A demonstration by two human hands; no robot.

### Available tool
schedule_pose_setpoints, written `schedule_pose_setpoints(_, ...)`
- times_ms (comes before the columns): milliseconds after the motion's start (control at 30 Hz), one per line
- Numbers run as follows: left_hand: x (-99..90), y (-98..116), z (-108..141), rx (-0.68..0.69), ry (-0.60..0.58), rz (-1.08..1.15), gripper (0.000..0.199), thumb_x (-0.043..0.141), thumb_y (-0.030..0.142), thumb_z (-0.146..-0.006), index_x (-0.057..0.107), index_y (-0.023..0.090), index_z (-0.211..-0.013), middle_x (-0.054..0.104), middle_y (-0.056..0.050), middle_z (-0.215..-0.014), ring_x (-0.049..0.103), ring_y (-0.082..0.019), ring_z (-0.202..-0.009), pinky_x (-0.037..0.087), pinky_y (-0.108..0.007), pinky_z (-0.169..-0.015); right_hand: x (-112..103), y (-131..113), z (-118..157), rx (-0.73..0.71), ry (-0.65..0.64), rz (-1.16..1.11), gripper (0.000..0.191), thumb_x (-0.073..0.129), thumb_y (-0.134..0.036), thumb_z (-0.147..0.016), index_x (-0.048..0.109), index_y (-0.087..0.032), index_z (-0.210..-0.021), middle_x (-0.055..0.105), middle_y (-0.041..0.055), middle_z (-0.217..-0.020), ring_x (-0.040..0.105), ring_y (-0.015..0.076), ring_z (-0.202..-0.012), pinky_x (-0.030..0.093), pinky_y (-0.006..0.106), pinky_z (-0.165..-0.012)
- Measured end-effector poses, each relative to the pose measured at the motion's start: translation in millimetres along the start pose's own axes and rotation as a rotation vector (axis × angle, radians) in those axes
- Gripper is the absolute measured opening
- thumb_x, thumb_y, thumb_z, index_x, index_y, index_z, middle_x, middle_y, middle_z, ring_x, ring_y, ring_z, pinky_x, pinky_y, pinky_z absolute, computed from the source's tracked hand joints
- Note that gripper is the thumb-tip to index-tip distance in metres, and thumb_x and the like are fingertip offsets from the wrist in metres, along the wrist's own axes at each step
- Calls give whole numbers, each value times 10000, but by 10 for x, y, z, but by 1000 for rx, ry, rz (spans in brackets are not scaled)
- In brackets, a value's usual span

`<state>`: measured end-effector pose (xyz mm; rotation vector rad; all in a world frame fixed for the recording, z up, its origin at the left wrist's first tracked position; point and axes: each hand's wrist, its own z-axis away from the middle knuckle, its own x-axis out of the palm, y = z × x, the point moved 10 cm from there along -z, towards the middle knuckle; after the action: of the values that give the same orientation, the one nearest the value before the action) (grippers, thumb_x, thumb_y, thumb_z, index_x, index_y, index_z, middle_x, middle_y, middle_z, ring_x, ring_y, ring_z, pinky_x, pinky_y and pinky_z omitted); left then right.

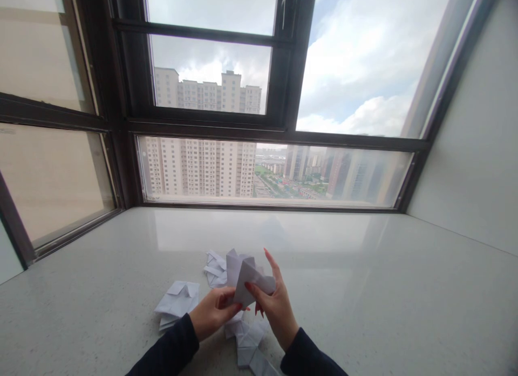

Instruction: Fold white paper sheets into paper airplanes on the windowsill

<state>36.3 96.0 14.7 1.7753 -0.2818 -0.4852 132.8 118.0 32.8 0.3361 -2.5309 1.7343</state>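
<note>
A folded white paper piece point(251, 281) is held up between both hands, above the pale speckled sill. My left hand point(213, 313) pinches its lower left edge between thumb and fingers. On the right side, my right hand point(275, 305) grips the same paper with the thumb across its front, while the index finger points upward, free of it. Folded papers point(178, 300) lie stacked left of my left hand. Just behind the held piece sits another folded paper point(215, 269). Beneath the hands are several more folded pieces point(249, 338), partly hidden.
The sill point(384, 289) stretches out on both sides of the hands. Dark window frames point(267, 134) stand along its back and left, with tall buildings outside. A white wall point(469, 149) closes off the right.
</note>
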Motion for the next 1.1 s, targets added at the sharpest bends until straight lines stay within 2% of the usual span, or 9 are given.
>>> schedule_pose_setpoints(233, -20, -293, -5, -123, -3, 291, 497, 621, 435, -617, 569, 168, -1032, 624, -84, -928, 567, -234, -859, 422, -354, -759, -57, 16, -13, -7, 32, 34, 740, 646, -339, -642, 256, -180, -1251, 450, -97, -431, 387, 79, -320, 339, 169, -283)
schedule_pose_setpoints(333, -16, -316, 3, -148, 19, 338, 505, 606, 475, -624, 573, 164, -1020, 624, -87, -894, 583, -222, -823, 425, -348, -743, -68, 29, -20, -1, 36, 55, 713, 638, -326, -649, 265, -178, -1238, 440, -106, -427, 364, 68, -313, 330, 163, -283)
schedule_pose_setpoints(600, -31, -271, 41, -168, 93, 365, 520, 551, 539, -647, 559, 163, -1006, 621, -86, -867, 608, -223, -776, 434, -379, -758, -99, 57, -40, 11, 55, 94, 705, 640, -367, -635, 291, -164, -1213, 432, -109, -428, 372, 71, -309, 337, 166, -276)
schedule_pose_setpoints(800, -197, -302, 33, -138, 191, 269, 542, 534, 534, -664, 499, 187, -1078, 601, -60, -862, 609, -204, -737, 469, -372, -736, -122, 62, -54, 32, 75, 34, 706, 648, -414, -618, 313, -153, -1182, 463, -103, -430, 359, 65, -273, 325, 172, -256)
schedule_pose_setpoints(867, -251, -270, 37, -116, 223, 207, 608, 522, 502, -693, 373, 212, -1206, 598, -43, -819, 605, -181, -704, 486, -353, -699, -152, 61, -62, 29, 95, 14, 707, 648, -423, -616, 318, -142, -1174, 470, -98, -429, 353, 63, -267, 309, 170, -246)
schedule_pose_setpoints(933, -280, -210, 43, -76, 249, 161, 756, 529, 464, -706, 127, 248, -1308, 600, -20, -773, 603, -162, -668, 496, -330, -647, -177, 63, -70, 24, 108, -3, 698, 645, -427, -618, 322, -140, -1165, 486, -89, -448, 356, 60, -271, 303, 166, -243)
schedule_pose_setpoints(1000, -276, -168, 48, -51, 257, 150, 916, 557, 434, -698, -112, 266, -1302, 605, -1, -739, 606, -159, -647, 495, -317, -606, -184, 70, -75, 22, 106, -10, 680, 640, -423, -627, 323, -142, -1159, 497, -83, -465, 359, 56, -278, 304, 161, -244)
schedule_pose_setpoints(1067, -255, -172, 46, -59, 248, 178, 999, 577, 427, -686, -216, 262, -1270, 614, 3, -733, 615, -173, -661, 490, -317, -595, -177, 82, -75, 27, 95, -5, 662, 633, -417, -638, 324, -144, -1156, 492, -85, -460, 354, 52, -278, 302, 156, -242)
schedule_pose_setpoints(1100, -240, -193, 41, -76, 237, 203, 1006, 587, 431, -675, -201, 257, -1276, 619, -3, -744, 619, -182, -676, 488, -318, -597, -173, 88, -72, 30, 91, 1, 657, 631, -414, -642, 324, -146, -1157, 485, -88, -455, 347, 50, -275, 300, 154, -240)
